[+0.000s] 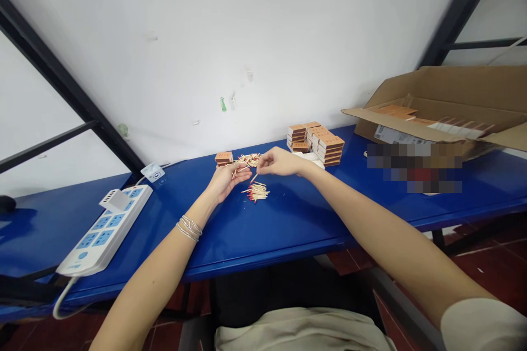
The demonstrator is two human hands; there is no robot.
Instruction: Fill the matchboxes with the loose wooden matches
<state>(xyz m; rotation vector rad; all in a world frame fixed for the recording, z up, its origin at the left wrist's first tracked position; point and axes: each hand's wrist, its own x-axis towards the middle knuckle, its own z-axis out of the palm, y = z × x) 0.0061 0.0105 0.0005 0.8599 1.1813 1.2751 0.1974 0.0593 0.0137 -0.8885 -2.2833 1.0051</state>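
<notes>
Matches (257, 192) with red tips lie in a messy pile on the blue table (288, 225), just below our hands. Our right hand (278, 162) pinches one match (253, 177) over the pile. Our left hand (226, 181) curls a little, palm up, near more matches (247, 160).

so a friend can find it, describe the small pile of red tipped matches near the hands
Find the person's left hand and right hand on the blue table. Just below and between them lies a small heap of red-tipped wooden matches; the other loose matches lie beyond them, beside stacked matchboxes.
</notes>
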